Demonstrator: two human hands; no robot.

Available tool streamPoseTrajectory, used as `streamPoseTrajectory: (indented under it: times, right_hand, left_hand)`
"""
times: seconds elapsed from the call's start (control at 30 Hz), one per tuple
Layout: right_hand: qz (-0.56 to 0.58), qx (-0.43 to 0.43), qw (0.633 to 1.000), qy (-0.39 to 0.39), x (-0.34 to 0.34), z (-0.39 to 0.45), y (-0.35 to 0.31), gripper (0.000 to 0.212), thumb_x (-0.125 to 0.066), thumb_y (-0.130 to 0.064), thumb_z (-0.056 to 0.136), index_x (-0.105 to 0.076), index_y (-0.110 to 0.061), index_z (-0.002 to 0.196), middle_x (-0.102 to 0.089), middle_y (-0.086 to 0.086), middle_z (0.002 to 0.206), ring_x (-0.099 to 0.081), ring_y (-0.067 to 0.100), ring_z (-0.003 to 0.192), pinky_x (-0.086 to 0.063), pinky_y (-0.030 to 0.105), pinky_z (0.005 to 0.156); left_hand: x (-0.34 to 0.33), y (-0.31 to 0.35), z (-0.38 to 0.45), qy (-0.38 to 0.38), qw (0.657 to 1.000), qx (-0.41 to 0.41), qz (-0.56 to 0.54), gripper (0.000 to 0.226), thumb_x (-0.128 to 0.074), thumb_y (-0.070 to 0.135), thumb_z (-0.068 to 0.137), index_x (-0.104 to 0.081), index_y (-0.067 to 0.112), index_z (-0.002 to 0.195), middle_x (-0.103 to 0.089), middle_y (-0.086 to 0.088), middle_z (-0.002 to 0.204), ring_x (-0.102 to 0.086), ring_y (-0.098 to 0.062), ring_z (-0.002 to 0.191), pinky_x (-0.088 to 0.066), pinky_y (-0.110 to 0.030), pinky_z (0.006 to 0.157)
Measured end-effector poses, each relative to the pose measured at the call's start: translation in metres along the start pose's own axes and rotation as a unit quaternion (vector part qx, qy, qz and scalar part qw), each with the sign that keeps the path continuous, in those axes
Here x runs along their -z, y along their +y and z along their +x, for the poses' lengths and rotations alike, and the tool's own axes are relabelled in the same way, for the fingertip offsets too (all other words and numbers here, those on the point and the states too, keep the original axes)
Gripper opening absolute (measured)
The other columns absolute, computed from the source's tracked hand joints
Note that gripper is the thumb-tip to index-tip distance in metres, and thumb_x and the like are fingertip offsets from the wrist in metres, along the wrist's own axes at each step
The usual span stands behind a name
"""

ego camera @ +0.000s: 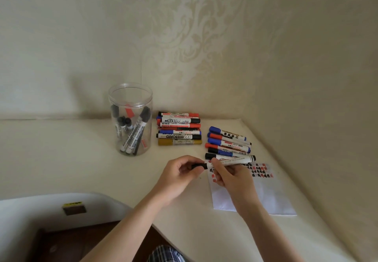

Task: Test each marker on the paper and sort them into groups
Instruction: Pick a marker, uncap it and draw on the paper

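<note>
My right hand [231, 177] grips the white barrel of a black whiteboard marker [235, 161], held level above the paper [268, 196]. My left hand [180, 177] pinches its black cap [199, 166] at the marker's left end. The paper lies on the table at the right, with red and black test marks along its top edge. Behind it a row of several blue, red and black markers [228, 142] lies side by side. A second pile of markers [179, 129] is stacked further back near the wall. A clear plastic jar [131, 118] at the left holds several more markers.
The cream table [81, 159] meets a patterned wall at the back and right. A white chair back [51, 204] with a small label stands at the lower left, beside the table's near edge.
</note>
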State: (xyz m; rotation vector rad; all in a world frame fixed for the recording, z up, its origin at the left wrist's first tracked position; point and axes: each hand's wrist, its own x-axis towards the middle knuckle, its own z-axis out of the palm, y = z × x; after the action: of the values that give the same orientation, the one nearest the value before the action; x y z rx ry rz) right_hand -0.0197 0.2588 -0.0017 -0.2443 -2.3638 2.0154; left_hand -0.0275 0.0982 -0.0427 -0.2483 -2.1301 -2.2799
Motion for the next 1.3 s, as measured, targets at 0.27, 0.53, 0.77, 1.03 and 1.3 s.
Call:
streamPoseTrajectory:
  times: [0.27,0.53,0.77,1.03,1.3]
  right_hand:
    - [-0.011,-0.013,1.000,0.010,-0.004,-0.001,0.002,0.020,-0.074,-0.028,0.085,-0.072,-0.008,0.083,-0.072,0.002,0.067,-0.064,0.003,0.055,-0.052,0.012,0.056]
    - [0.049,-0.042,0.997,-0.044,0.010,-0.011,0.001,0.032,-0.075,-0.040,0.078,-0.072,-0.012,0.093,-0.073,0.005,0.078,-0.067,0.017,0.073,-0.052,0.027,0.068]
    - [-0.158,0.088,0.982,-0.053,0.058,-0.006,-0.002,0.007,-0.073,-0.033,0.083,-0.071,-0.030,0.089,-0.073,-0.010,0.089,-0.067,-0.001,0.079,-0.054,0.016,0.070]
    - [-0.399,0.311,0.860,-0.064,0.039,0.028,0.017,0.020,-0.068,-0.030,0.090,-0.072,-0.022,0.107,-0.069,-0.010,0.102,-0.059,0.004,0.096,-0.048,0.021,0.088]
    - [-0.470,0.213,0.854,0.059,0.076,0.091,0.016,0.013,-0.065,-0.032,0.091,-0.070,-0.028,0.102,-0.062,-0.004,0.106,-0.057,0.020,0.100,-0.049,0.046,0.086]
  left_hand:
    - [0.000,-0.003,0.002,0.012,1.000,0.007,-0.003,0.018,-0.072,0.003,0.085,-0.075,0.020,0.091,-0.076,-0.003,0.091,-0.070,-0.024,0.090,-0.057,-0.030,0.084]
    - [-0.001,0.006,-0.002,-0.011,1.000,-0.011,0.019,0.019,-0.072,-0.001,0.084,-0.074,0.014,0.095,-0.075,-0.001,0.094,-0.070,-0.016,0.092,-0.054,-0.025,0.086]
    - [0.026,0.011,-0.004,-0.009,0.993,-0.054,0.102,0.022,-0.075,0.001,0.081,-0.074,0.016,0.097,-0.075,0.004,0.098,-0.070,-0.013,0.095,-0.053,-0.019,0.083]
    - [0.024,0.010,0.006,0.009,0.953,-0.126,0.274,0.024,-0.074,0.010,0.084,-0.071,0.022,0.105,-0.070,0.015,0.103,-0.064,-0.003,0.095,-0.052,-0.023,0.087]
    - [0.054,0.009,0.036,0.095,0.793,-0.171,0.576,0.036,-0.079,0.007,0.075,-0.068,0.014,0.109,-0.064,-0.005,0.114,-0.059,-0.029,0.105,-0.050,-0.044,0.090]
